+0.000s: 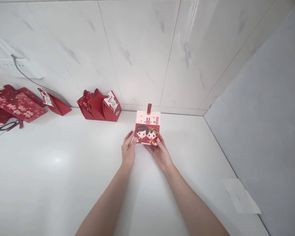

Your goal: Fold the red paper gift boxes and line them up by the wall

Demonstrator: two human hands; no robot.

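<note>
Between my two hands is a red and pale pink gift box (147, 127) with two cartoon figures printed on its front and a dark red strap loop standing up from its top. My left hand (129, 148) is closed on the box's lower left edge, its thumb toward the front. At the lower right corner, my right hand (161, 151) grips with the thumb on the front and the other fingers underneath and behind. The box's back side is hidden. It is held above the white tabletop, near the wall.
Several folded red boxes (98, 106) stand against the tiled wall (137, 49). Farther left are a small red box (60, 105), flat red printed boxes (22, 106) and a black ring-shaped handle (8, 126). A pale sheet (242, 196) lies at the table's right edge, beside a grey panel (267, 114).
</note>
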